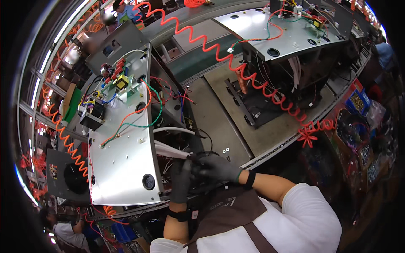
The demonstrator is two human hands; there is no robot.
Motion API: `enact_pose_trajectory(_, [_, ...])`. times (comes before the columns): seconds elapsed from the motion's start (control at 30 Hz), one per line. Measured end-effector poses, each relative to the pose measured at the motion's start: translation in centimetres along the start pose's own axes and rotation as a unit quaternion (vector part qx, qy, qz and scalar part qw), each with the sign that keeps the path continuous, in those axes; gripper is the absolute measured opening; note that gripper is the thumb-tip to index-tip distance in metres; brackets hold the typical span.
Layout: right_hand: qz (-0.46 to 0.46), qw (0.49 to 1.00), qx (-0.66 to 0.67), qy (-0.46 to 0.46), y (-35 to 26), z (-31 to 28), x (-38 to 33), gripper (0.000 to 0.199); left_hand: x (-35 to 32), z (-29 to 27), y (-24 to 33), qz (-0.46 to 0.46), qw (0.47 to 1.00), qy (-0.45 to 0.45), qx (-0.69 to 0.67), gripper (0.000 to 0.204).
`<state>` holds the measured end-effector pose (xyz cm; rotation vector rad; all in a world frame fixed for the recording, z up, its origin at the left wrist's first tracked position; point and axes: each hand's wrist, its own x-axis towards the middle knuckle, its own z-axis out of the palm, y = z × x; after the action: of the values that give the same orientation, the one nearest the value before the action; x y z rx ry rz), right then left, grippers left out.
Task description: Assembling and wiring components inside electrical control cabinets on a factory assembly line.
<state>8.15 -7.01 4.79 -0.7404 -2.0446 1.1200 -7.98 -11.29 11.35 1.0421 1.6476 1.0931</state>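
My left hand (181, 179), in a dark grey glove, is closed at the end of a bundle of white wires (169, 149) coming out of the side of a metal cabinet. My right hand (220, 168), gloved the same way, comes in from the right with its fingers bent against the left fingertips. Whatever lies between its fingers is dark and hidden. The cabinet's bright metal panel (122, 168) stands to the left of my hands. It carries a green circuit board (126, 89) with red and yellow parts, and orange and green wires (145, 120) loop over it.
A second cabinet with a metal panel (253, 31) stands at the far right. A coiled red hose (217, 52) hangs across the work line. Two small rings (225, 150) and a screw (228, 159) lie on the bench near my right hand. Parts bins (356, 101) stand on the right.
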Motion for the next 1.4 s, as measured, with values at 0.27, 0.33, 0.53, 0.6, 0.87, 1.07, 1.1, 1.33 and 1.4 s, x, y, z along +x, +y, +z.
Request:
enact_pose_trajectory(0.27, [0.070,0.971,-0.139,-0.182,0.4,1.0,2.3,0.034,0.4,0.3,-2.7,0.087,0.991,0.093,0.036,0.028])
enact_pose_trajectory(0.33, [0.060,0.956,-0.059,-0.282,1.3,1.7,2.9,0.036,1.8,-1.4,-5.6,0.139,0.972,0.142,0.124,0.027])
enact_pose_trajectory(0.53, [0.074,0.906,0.036,-0.415,3.6,1.5,5.4,0.040,2.8,-1.0,-6.3,0.037,0.953,0.221,0.203,0.032])
enact_pose_trajectory(0.6, [0.010,0.923,-0.032,-0.382,4.1,0.9,5.6,0.037,2.7,-0.6,-5.8,0.053,0.973,0.186,0.128,0.028])
enact_pose_trajectory(0.87, [-0.085,0.966,-0.168,-0.177,3.3,-1.8,5.4,0.027,2.3,1.5,-2.3,0.103,0.920,0.269,0.265,0.024])
enact_pose_trajectory(1.07, [-0.159,0.967,-0.152,-0.126,5.9,2.3,11.3,0.022,4.1,-0.9,-0.8,0.231,0.820,0.284,0.441,0.024])
enact_pose_trajectory(1.1, [-0.165,0.968,-0.146,-0.119,6.5,3.7,12.0,0.022,4.4,-1.3,-1.4,0.234,0.814,0.285,0.448,0.024])
enact_pose_trajectory(1.33, [0.015,0.959,0.154,-0.237,3.3,4.6,15.5,0.028,5.5,-2.6,0.5,0.153,0.879,0.313,0.326,0.039])
enact_pose_trajectory(1.4, [0.030,0.953,0.194,-0.233,2.9,4.1,15.7,0.028,6.7,-2.6,0.5,0.123,0.852,0.322,0.394,0.038])
